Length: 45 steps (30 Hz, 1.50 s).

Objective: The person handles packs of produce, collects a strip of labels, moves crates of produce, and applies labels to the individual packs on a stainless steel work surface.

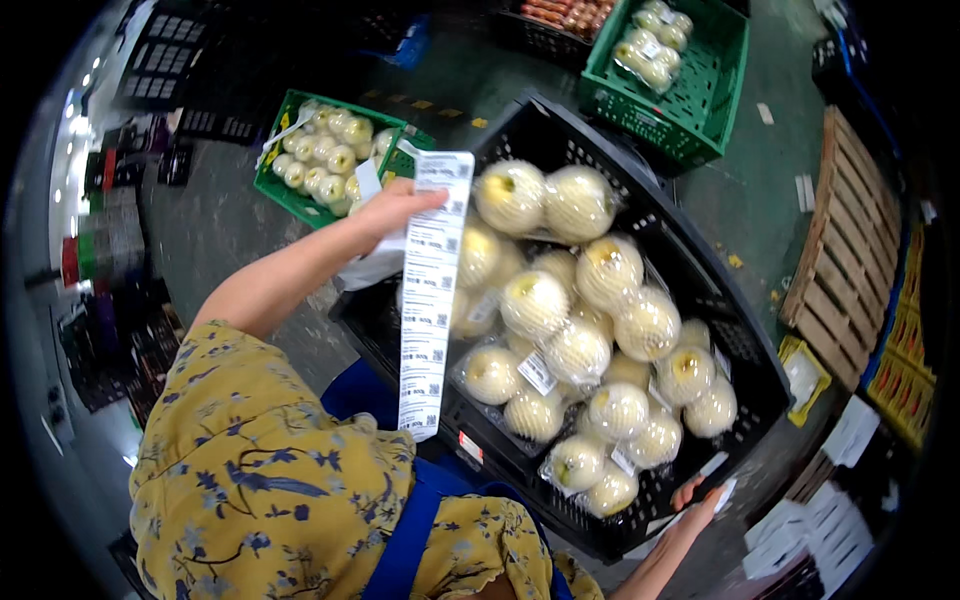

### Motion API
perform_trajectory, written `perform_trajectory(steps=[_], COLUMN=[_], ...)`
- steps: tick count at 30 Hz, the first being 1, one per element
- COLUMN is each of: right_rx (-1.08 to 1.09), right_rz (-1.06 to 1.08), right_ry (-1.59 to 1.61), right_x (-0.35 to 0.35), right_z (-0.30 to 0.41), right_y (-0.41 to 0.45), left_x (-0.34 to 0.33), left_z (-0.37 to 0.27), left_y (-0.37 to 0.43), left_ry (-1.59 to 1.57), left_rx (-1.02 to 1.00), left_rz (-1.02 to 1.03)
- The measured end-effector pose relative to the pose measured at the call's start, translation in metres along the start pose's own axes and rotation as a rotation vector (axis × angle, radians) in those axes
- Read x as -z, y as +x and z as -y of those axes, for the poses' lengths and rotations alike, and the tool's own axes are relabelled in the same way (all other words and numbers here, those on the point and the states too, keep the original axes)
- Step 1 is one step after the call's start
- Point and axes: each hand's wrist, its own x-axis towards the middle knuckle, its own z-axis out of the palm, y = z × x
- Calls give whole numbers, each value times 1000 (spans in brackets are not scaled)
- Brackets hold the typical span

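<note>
A strip of printed labels [427,322] hangs from my left hand [397,210], pinched at its top between thumb and fingers, over the left side of a black plastic crate [731,300]. The crate holds several plastic-wrapped packs of pale round fruit [534,304] in foam nets, some bearing white labels. My right hand [697,506] is at the crate's lower right corner, its fingers at the rim beside a white paper piece [726,495]; how firmly it grips either one is unclear.
A green crate of netted fruit [322,157] stands beyond my left arm. Another green crate [652,124] with fruit packs is at the top right, near a dark crate of reddish produce [562,19]. A wooden pallet [847,247] and yellow crates [904,352] are at the right.
</note>
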Motion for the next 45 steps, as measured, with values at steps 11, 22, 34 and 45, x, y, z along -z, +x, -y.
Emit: perform_trajectory(steps=[11,22,34,45], right_rx=[19,-60,36,86], right_rz=[213,479,617,679], right_ry=[-167,-182,-74,-63], right_x=[-44,-63,-83,-42], right_z=[35,-17,-23,-42], right_y=[12,90,98,128], left_x=[13,11,24,-5], left_z=[94,115,107,128], left_y=[-57,-91,-85,-89], left_ry=[-350,-301,-210,-142], left_rx=[12,-8,-287,-160], left_rz=[-174,-330,-314,-425])
